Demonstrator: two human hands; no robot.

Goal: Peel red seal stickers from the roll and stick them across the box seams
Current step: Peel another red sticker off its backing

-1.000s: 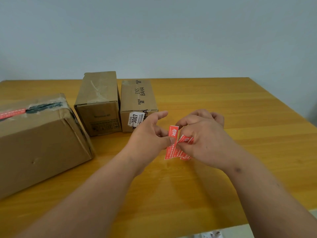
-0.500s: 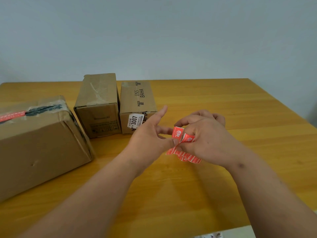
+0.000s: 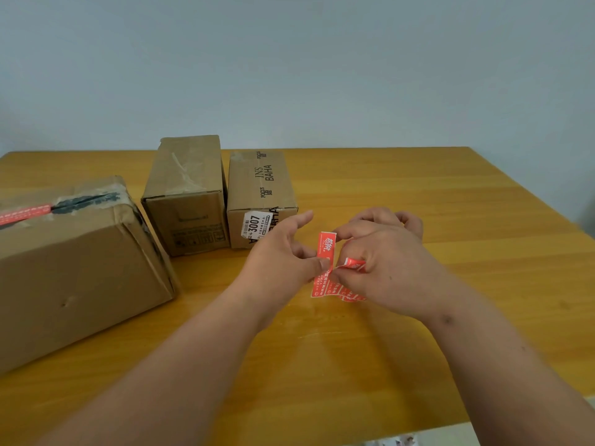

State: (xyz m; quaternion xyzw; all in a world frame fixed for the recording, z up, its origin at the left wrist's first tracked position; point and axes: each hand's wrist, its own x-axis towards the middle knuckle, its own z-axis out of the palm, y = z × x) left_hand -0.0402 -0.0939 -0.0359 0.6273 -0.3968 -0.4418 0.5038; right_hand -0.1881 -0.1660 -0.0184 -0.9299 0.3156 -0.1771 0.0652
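Two bare hands over wooden table (image 3: pixel 418 194), meeting near centre. Left hand (image 3: pixel 283 255): thumb and a finger pinched on red seal sticker (image 3: pixel 325 252), standing roughly upright, white print on top end; index finger stretched forward and free, other fingers loosely curled. Right hand (image 3: pixel 386 265): fingers curled, thumb pressed onto sticker strip (image 3: pixel 341 289), a folded red bunch of it gripped (roll shape not readable, mostly hidden under the hand). Lower end of the upright sticker meeting the strip right at the two thumbs; peeled fully or partly, cannot tell. Strip ends hanging below the right hand, just above the tabletop, contact with table unclear. Three cardboard boxes on the left half of the table. Large box (image 3: pixel 74 272) nearest, at left edge of view, dented, clear tape and a dark patch along its top seam, one applied red sticker (image 3: pixel 24 214) lying along that seam near the frame edge. Middle box (image 3: pixel 185 194) behind it, taller, crinkled clear tape on top. Printed box (image 3: pixel 260 188) just beside the middle box, black lettering on top (INS BAHA legible), white label (image 3: pixel 256 224) with 3007 on its near face, left hand's fingertips in front of that face, apart from it. Plain pale wall (image 3: pixel 289 59) behind.
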